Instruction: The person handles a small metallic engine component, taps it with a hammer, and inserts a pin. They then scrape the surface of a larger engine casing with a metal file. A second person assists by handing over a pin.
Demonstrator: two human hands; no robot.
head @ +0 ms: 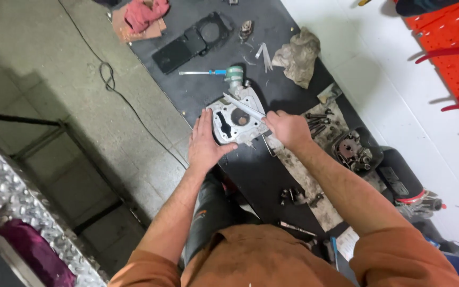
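— Two hands on one part: where does each sit?

— The left hand [206, 142] lies flat and open, fingers spread, pressing the grey metal housing [236, 118] onto the dark bench mat [251, 170]. The right hand [288, 129] is closed around a thin light strip or blade [244, 106] laid across the housing's face.

— Where is the housing exactly?

— Near the mat's left edge, just below the blue-handled screwdriver [204, 72], with a crumpled rag [298, 56] farther back.

— How would you do this well?

— I judge the blade should stay low and flat to the face, strokes short, the flat palm bearing down so the casting cannot skate. Loose bolts [317, 121] beside the right wrist want keeping clear.
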